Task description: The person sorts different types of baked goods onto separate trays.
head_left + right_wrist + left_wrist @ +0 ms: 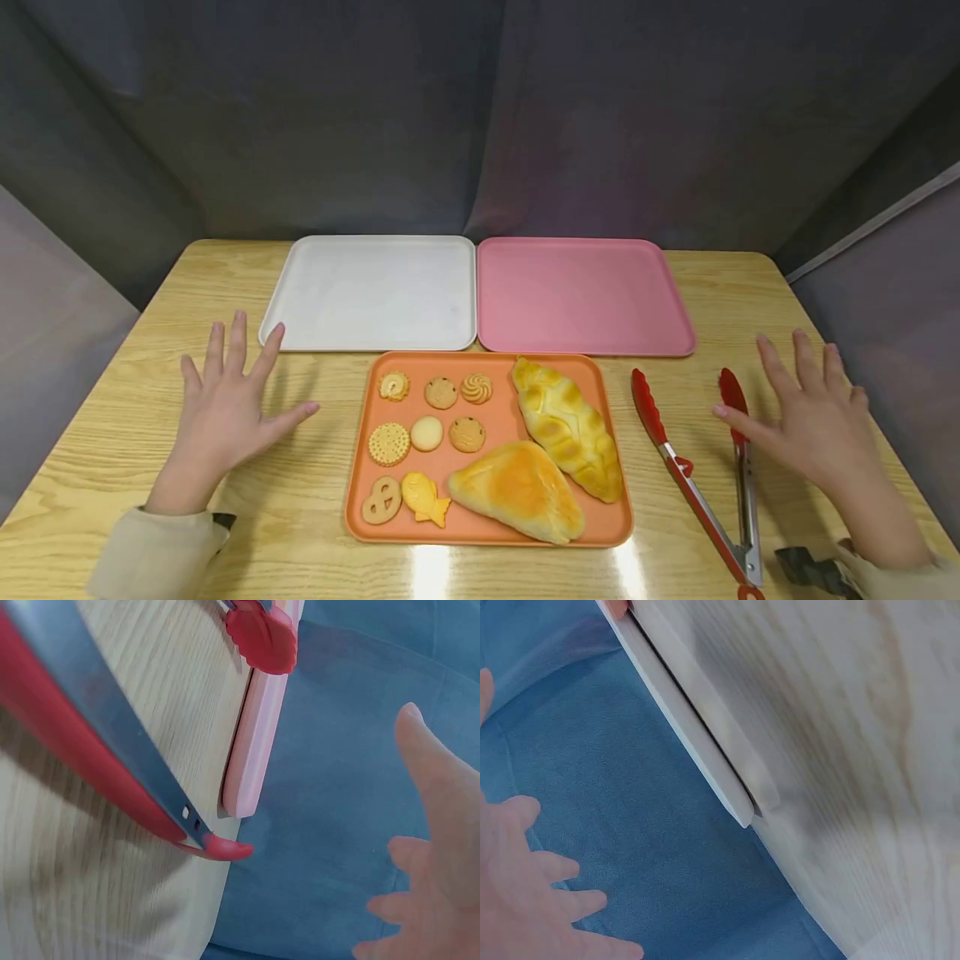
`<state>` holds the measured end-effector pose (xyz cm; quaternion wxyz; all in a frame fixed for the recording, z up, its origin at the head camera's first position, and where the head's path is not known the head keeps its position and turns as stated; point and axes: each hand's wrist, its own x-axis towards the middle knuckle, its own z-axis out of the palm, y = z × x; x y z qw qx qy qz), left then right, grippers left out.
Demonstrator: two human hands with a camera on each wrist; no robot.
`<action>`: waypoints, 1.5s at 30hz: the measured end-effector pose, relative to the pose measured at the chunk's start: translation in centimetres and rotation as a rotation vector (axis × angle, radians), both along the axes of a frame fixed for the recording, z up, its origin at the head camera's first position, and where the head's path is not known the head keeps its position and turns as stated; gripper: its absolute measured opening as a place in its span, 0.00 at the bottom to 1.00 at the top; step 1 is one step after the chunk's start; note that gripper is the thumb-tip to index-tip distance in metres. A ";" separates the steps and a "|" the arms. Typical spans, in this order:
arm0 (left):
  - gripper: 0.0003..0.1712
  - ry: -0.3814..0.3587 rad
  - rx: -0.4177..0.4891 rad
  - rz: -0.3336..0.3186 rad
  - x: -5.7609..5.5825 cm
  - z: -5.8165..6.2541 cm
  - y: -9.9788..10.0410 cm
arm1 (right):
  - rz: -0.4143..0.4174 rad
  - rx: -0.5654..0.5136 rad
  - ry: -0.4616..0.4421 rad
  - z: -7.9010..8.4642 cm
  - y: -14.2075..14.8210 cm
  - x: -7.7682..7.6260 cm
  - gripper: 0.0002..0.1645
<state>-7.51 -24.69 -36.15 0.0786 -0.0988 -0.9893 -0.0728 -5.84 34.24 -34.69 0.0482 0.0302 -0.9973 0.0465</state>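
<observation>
Head view: on the worktop (720, 308), an orange tray (498, 421) lies near, with a white tray (375, 292) far left and a pink tray (585, 296) far right, side by side. Tongs (699, 504) with red tips lie spread to the orange tray's right. Both hands have fingers splayed: the left hand (225, 408) near the white tray, the right hand (821, 417) with its thumb in front of the tongs' right tip. The orange tray holds a triangular loaf (517, 487), a braided loaf (566, 425) and, at left, eight biscuits (426, 434).
</observation>
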 end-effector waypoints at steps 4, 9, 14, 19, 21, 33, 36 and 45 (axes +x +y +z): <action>0.55 -0.005 0.056 -0.006 0.2 0.1 0.0 | 0.010 -0.031 0.018 0.1 0.2 0.3 0.60; 0.52 0.024 0.133 -0.035 0.5 0.3 0.1 | -0.019 -0.106 -0.010 0.4 0.3 0.9 0.58; 0.47 0.052 0.237 -0.065 0.9 0.4 0.4 | -0.084 -0.107 -0.059 0.5 0.6 1.8 0.55; 0.41 0.017 0.376 -0.090 1.1 0.4 0.9 | -0.122 -0.091 -0.093 0.6 0.9 2.5 0.54; 0.39 -0.007 0.437 -0.107 1.2 0.4 1.1 | -0.131 -0.096 -0.102 0.6 0.9 2.8 0.53; 0.34 -0.288 0.730 -0.087 1.6 0.2 2.1 | -0.142 -0.173 -0.161 0.6 0.9 4.4 0.53; 0.34 -0.353 0.780 -0.069 1.7 -0.1 2.3 | -0.133 -0.220 -0.219 0.3 0.8 4.8 0.53; 0.36 -0.525 1.032 -0.002 1.7 -0.6 3.4 | -0.109 -0.294 -0.375 -0.7 0.3 5.4 0.58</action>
